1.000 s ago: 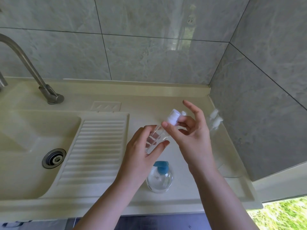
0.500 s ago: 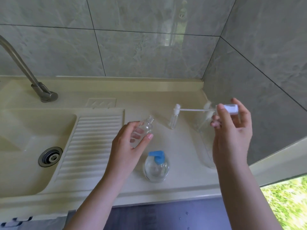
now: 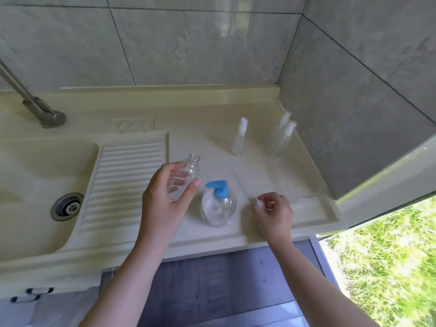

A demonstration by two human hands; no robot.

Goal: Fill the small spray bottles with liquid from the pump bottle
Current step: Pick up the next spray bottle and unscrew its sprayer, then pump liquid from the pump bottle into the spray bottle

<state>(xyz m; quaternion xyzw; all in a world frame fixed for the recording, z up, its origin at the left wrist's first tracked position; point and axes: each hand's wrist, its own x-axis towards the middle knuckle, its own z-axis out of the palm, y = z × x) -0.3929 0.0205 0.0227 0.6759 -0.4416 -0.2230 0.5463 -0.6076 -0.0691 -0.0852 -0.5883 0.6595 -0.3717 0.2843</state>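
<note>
While the left hand [image 3: 162,197] grips an uncapped clear spray bottle [image 3: 185,175] tilted above the counter [image 3: 212,237], the pump bottle [image 3: 218,205] stands just right of it.
Left fingers [image 3: 175,182] wrap the bottle body, open neck up and away. Right hand [image 3: 274,212] low over the counter, fingers curled on a small white piece [image 3: 259,203], blurred. Three capped spray bottles: one [image 3: 239,138] behind the pump bottle, two [image 3: 282,135] near the right wall. Ribbed drainboard [image 3: 125,182], sink drain [image 3: 66,206] and faucet [image 3: 35,105] to the left.
</note>
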